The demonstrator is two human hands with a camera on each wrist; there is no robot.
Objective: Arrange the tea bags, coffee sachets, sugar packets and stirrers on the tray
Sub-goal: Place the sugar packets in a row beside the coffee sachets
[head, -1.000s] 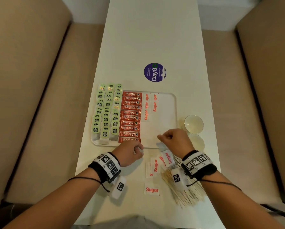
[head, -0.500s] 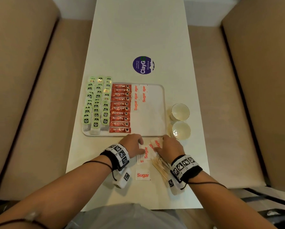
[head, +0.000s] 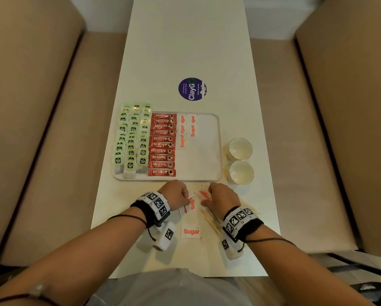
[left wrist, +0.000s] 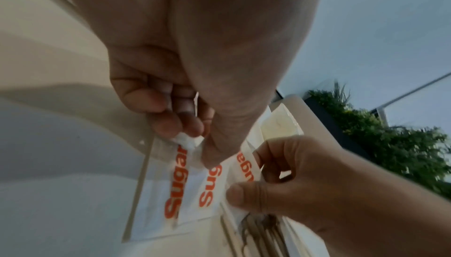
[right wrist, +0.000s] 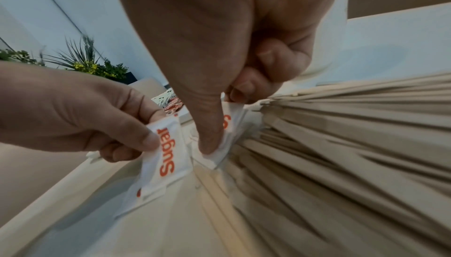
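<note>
Just below the tray, my left hand and right hand each pinch one sugar packet.

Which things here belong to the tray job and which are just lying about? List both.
Job:
tray
tea bags
coffee sachets
sugar packets on the tray
loose sugar packet
sugar packets pinched by left hand and right hand
stirrers

Lying about:
two cups
round purple sticker

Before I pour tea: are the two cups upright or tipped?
Upright. Both cups stand beside the tray, open mouths up.
</note>
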